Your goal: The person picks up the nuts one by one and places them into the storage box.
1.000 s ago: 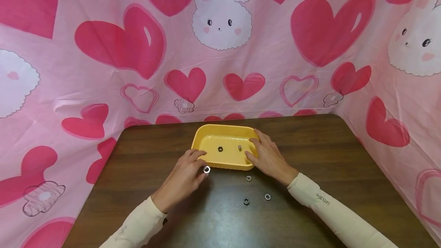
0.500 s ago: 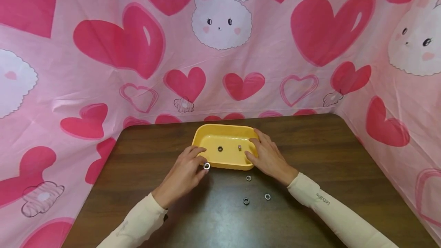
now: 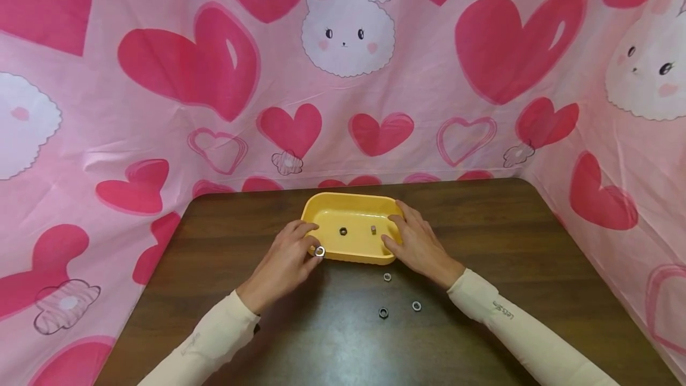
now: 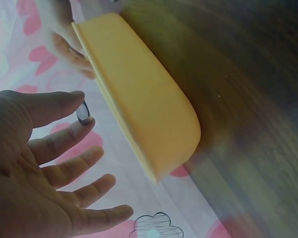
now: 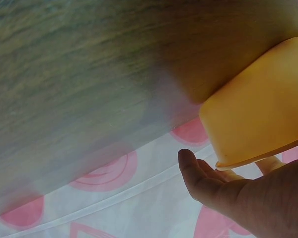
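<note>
Thumb and index finger of my left hand (image 3: 282, 262) pinch a silver hex nut (image 3: 320, 251) at the front left corner of the yellow tray (image 3: 351, 256). In the left wrist view the nut (image 4: 83, 113) sits edge-on between the two fingertips, the other fingers spread. At the tray's right end my right hand (image 3: 423, 248) holds the rim, thumb and index finger reaching over it to the inside. The right wrist view shows other fingers (image 5: 187, 161) past the tray's corner, outside the wall. Inside the tray lie a dark nut (image 3: 343, 231) and a small copper-toned nut (image 3: 373, 230).
In front of the tray on the brown wooden table (image 3: 482, 338) lie a small silver nut (image 3: 387, 277), another silver nut (image 3: 417, 306) and a dark nut (image 3: 383, 313). A pink cloth (image 3: 418, 88) with hearts and rabbits hangs behind the table and along both sides.
My left hand has risen slightly toward the tray, bringing the pinched nut from just before the front wall up over its rim. The right hand and the tray have stayed put.
</note>
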{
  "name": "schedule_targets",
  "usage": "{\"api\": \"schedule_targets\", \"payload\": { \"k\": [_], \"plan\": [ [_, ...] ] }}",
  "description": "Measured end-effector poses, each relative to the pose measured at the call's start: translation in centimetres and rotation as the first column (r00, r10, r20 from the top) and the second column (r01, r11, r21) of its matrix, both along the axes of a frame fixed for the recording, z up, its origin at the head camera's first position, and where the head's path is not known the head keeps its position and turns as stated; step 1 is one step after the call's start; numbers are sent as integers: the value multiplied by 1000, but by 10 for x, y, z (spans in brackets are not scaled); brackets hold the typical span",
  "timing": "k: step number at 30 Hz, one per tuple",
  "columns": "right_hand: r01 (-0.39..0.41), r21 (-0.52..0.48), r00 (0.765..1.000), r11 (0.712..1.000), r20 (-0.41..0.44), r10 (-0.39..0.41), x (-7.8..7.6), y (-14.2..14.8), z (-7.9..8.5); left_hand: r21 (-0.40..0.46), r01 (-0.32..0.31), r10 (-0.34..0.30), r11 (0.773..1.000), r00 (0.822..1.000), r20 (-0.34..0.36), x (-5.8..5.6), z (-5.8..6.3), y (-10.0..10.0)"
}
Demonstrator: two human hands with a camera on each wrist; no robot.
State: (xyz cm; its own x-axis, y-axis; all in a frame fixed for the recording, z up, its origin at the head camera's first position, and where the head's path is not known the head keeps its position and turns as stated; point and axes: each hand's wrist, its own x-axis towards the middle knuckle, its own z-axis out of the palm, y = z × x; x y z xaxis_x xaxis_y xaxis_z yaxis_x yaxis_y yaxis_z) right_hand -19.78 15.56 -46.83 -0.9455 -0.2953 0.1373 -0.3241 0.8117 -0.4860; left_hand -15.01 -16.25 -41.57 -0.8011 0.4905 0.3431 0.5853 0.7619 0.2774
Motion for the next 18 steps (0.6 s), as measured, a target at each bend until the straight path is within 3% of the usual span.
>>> {"api": "schedule_targets", "payload": {
  "k": [11,18],
  "plan": [
    [6,-1,1000,1000,9,-6,-1,0,-1,-40,-34,36,999,998,59,-10,2,-3],
    [7,10,1000,1000,2,-7,0,0,-1,-33,-17,18,999,998,52,-12,2,-2]
  ]
}}
